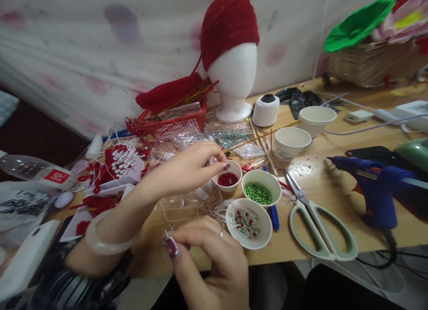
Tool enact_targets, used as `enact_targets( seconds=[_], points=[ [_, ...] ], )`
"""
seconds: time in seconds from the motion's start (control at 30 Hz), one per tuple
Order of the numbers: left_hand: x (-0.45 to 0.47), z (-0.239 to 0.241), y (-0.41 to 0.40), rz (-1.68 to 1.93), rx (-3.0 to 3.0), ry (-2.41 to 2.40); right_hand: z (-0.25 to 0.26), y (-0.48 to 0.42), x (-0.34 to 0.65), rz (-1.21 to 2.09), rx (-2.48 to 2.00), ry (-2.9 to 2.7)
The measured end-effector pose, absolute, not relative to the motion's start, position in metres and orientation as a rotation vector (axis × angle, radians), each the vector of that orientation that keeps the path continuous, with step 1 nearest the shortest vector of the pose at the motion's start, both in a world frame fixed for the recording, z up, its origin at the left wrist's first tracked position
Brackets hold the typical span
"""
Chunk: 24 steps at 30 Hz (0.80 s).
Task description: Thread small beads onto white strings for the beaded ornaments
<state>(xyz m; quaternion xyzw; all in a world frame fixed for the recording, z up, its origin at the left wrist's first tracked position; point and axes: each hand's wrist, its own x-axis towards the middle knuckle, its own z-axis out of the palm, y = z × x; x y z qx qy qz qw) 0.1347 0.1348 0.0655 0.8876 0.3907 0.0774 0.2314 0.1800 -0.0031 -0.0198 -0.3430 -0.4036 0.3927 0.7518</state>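
Observation:
My left hand (187, 169) reaches over the table with its fingertips pinched together just above a small white cup of red beads (228, 178); whether a bead is between them I cannot make out. My right hand (210, 256) is near the front edge, fingers curled in a pinch on a thin clear thread or wire (200, 207) that loops across the wood. Beside it stand a cup of green beads (261, 192) and a tilted cup with mixed red, green and white beads (249, 223). A pale bangle (107, 243) is on my left wrist.
Pale green scissors (321, 230) and a blue glue gun (374, 185) lie to the right, with two white cups (290, 140). Behind are a foam head with a red cap (232, 47), a red basket (174, 118), a thread spool (265, 109), pearl-and-red ornaments (122, 161) and a water bottle (33, 169).

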Motion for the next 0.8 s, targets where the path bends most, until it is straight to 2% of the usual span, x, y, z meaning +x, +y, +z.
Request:
enact_targets(
  seconds=[0.07, 0.2, 0.43, 0.6, 0.8],
  points=[
    [0.118, 0.069, 0.120, 0.396, 2.114, 1.055, -0.020, -0.003, 0.178, 0.833, -0.742, -0.876],
    [0.091, 0.055, 0.082, 0.485, 1.563, 0.905, -0.017, -0.004, 0.181, 0.804, -0.722, -0.924],
    [0.080, 0.030, 0.048, 0.733, 1.263, 0.886, -0.017, -0.007, 0.195, 0.991, -0.718, -1.033],
    [0.074, 0.026, 0.045, 0.712, 1.186, 0.892, -0.023, -0.008, 0.199, 1.221, -0.721, -1.017],
    [0.073, 0.021, 0.043, 0.697, 1.165, 0.842, -0.024, -0.004, 0.205, 1.265, -0.686, -1.007]
  ],
)
